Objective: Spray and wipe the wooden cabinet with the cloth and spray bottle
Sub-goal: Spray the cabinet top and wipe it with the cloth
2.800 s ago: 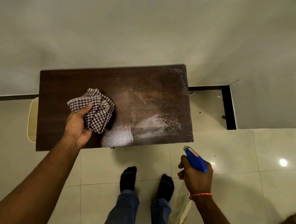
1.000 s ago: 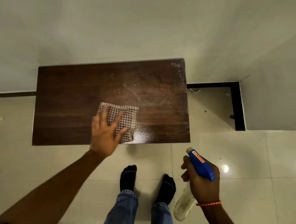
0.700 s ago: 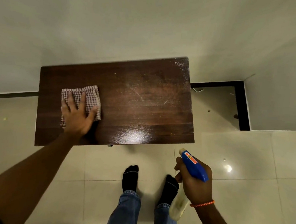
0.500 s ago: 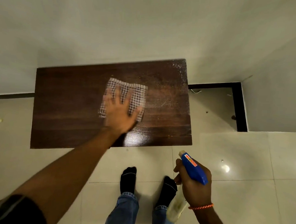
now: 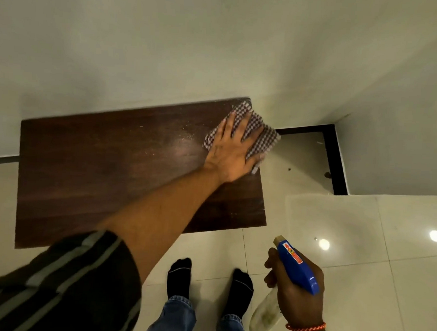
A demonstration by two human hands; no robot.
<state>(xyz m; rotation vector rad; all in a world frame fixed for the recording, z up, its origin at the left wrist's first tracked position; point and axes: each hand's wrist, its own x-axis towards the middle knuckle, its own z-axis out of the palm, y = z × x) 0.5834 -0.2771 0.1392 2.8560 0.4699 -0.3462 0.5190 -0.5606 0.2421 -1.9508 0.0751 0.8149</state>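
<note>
Left hand (image 5: 232,153) flat, fingers spread, pressing checkered cloth (image 5: 260,139) onto far right corner of dark wooden cabinet (image 5: 105,174) top; cloth overhangs the right edge. Cabinet backs against pale wall (image 5: 193,42). Right hand (image 5: 298,296) wrapped around spray bottle (image 5: 294,266) with blue head, held over tiled floor (image 5: 360,248) off the cabinet's near right corner. Black-socked feet (image 5: 180,277) below.

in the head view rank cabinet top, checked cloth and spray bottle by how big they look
1. cabinet top, by far the largest.
2. spray bottle and checked cloth look alike; the bottle is nearer the camera and hands cover both, so no ranking between them.
</note>
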